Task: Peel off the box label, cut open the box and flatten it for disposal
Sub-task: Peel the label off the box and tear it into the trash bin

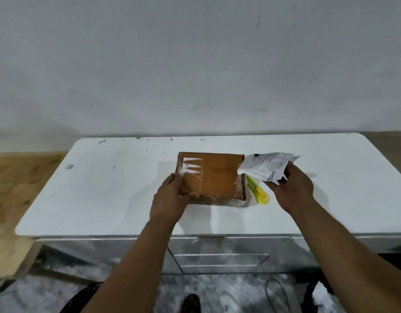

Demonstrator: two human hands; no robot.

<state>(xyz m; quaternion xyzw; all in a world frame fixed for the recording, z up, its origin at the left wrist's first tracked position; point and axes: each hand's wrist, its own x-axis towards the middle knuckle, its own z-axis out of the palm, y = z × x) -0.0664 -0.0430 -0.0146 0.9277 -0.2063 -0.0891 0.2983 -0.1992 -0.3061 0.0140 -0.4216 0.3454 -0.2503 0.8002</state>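
Observation:
A brown cardboard box (214, 177), taped over with clear tape, lies flat in the middle of the white table (109, 188). My left hand (172, 199) grips its near left corner. My right hand (292, 188) holds the crumpled white label (267, 167), lifted just past the box's right edge, its left end still close to the top right corner. A yellow-green box cutter (259, 193) lies on the table beside the box's right side, partly hidden under the label and box.
The table stands against a pale wall (195, 64). A wooden surface (12, 188) adjoins it on the left. Metal drawers (220, 258) sit below the front edge. A cable (278, 290) and white scrap (323, 297) lie on the floor.

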